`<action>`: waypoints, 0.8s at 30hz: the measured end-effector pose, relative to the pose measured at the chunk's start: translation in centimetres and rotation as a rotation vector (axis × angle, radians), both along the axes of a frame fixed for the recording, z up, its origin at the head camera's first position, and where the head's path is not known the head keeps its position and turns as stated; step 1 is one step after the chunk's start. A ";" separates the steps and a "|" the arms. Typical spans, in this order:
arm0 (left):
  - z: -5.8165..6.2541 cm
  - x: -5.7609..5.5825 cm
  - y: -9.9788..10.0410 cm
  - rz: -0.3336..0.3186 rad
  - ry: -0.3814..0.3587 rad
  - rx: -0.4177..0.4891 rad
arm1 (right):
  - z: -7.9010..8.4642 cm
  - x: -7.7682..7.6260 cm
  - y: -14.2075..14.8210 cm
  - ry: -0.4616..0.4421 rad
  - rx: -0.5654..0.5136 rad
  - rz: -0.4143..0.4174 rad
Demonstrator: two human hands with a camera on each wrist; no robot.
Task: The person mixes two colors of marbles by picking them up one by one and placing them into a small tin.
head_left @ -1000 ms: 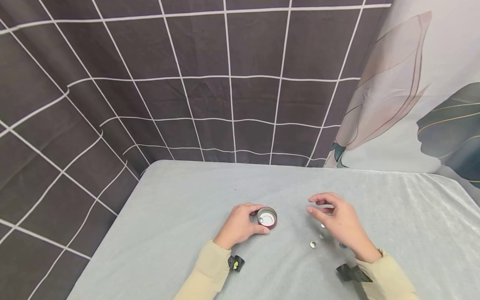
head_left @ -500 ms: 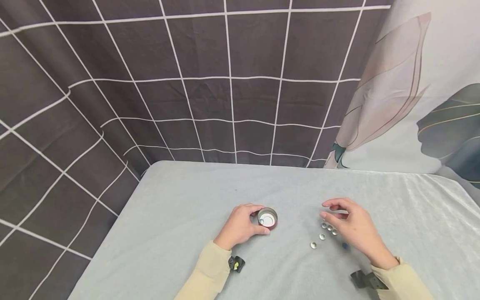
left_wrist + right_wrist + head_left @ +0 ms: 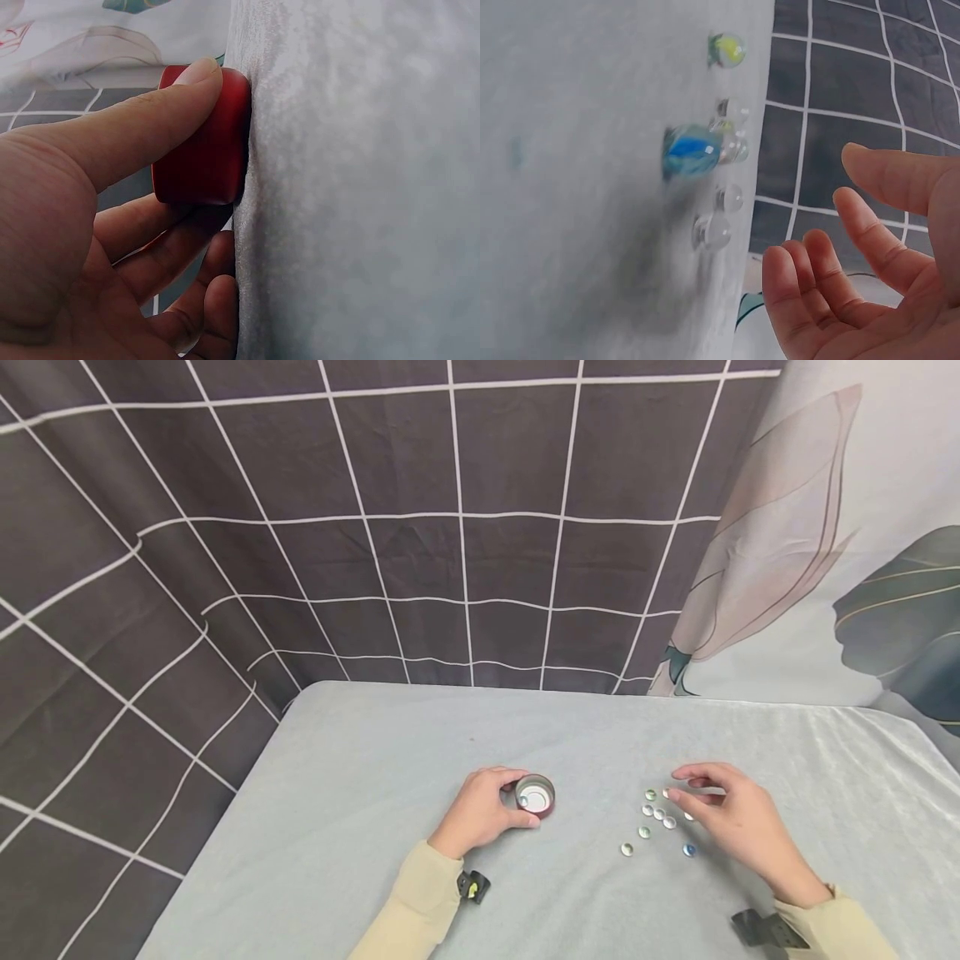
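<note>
My left hand (image 3: pixel 483 806) grips a small round red tin (image 3: pixel 536 795) between thumb and fingers. It stands upright on the cloth, open side up, and a marble (image 3: pixel 524 802) shows inside. In the left wrist view the thumb presses on the tin's smooth red wall (image 3: pixel 214 150). Several glass marbles lie loose to the right, among them a blue one (image 3: pixel 689 851) and a greenish one (image 3: pixel 650 795); others look clear. Just above and right of them hovers my right hand (image 3: pixel 742 822), fingers loosely bent. Nothing shows between its fingers (image 3: pixel 821 262) in the right wrist view.
A pale grey-blue cloth (image 3: pixel 360 760) covers the table. Behind it hangs a dark curtain with a white grid (image 3: pixel 420 560), and a leaf-patterned curtain (image 3: pixel 795 610) is at the right. A yellow-centred marble (image 3: pixel 729 50) lies apart in the right wrist view.
My right hand has moved right and slightly down, away from the tin, uncovering more of the marbles. The left hand and the tin stay in place.
</note>
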State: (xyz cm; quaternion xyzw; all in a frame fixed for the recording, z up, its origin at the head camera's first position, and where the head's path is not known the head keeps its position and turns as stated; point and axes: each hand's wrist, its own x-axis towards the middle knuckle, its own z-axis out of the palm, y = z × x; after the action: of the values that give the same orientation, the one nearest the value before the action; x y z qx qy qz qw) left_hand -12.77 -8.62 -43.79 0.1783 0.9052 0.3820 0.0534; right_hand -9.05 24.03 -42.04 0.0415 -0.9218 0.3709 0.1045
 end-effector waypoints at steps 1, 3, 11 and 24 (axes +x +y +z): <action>0.0 0.0 0.0 0.000 0.001 -0.001 | 0.0 0.0 0.1 0.001 0.004 -0.001; 0.0 0.0 0.0 0.001 -0.001 0.001 | -0.1 0.1 0.4 0.006 0.007 0.002; -0.1 0.0 0.0 -0.004 -0.001 0.000 | -0.5 0.2 1.5 -0.015 0.029 0.002; 0.0 0.0 0.1 -0.001 -0.009 -0.002 | -1.1 0.4 2.5 -0.108 0.110 0.009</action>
State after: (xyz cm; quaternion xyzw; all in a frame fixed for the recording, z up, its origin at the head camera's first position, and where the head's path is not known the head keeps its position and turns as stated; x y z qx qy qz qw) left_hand -12.78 -8.50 -43.76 0.1772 0.9052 0.3820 0.0577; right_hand -8.65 26.49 -43.19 0.0314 -0.9450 0.3217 0.0504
